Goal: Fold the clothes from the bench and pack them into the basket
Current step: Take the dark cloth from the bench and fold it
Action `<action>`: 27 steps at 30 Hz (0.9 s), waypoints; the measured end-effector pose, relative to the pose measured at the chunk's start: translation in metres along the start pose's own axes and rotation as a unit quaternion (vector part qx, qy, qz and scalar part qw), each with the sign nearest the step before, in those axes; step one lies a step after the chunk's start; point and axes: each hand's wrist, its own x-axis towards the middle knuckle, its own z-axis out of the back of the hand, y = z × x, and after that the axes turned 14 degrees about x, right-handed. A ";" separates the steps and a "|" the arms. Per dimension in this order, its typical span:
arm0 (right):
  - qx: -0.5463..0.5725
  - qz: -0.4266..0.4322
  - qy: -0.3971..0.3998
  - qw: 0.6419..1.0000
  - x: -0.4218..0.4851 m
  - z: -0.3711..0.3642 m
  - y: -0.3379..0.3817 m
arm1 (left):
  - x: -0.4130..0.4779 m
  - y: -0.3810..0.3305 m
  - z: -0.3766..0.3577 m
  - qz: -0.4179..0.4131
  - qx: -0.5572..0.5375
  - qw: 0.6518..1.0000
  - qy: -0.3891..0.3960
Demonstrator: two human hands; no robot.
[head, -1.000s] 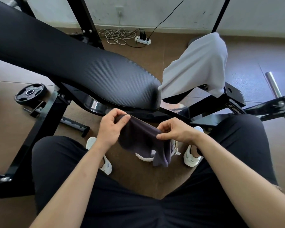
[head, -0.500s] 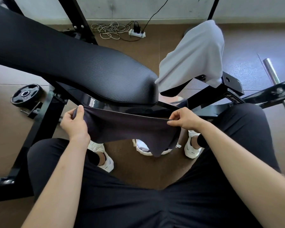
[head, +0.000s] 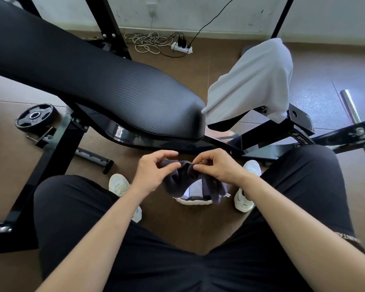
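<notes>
The dark cloth (head: 177,183) hangs bunched between the two hands, above the floor between the person's knees. The right hand (head: 218,167) pinches its upper edge with thumb and forefinger. The left hand (head: 153,172), just beside it, curls thumb and fingers round the same edge, though it is a little blurred. Beyond both hands is the black tabletop (head: 114,87). A grey cloth (head: 251,81) is draped further beyond the right hand.

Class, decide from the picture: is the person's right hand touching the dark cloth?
Touching. The head view shows the right hand pinching the top edge of the dark cloth between thumb and forefinger.
</notes>
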 end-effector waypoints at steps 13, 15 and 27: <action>0.040 -0.039 0.076 0.996 -0.002 0.005 0.001 | 0.008 0.008 0.002 0.012 0.039 0.998 -0.041; 0.036 -0.055 0.062 0.996 -0.001 0.014 -0.003 | 0.012 0.015 0.013 0.064 0.008 0.991 -0.114; 0.125 -0.070 -0.130 0.981 0.000 0.045 -0.014 | 0.016 0.043 0.043 0.200 -0.062 0.950 -0.230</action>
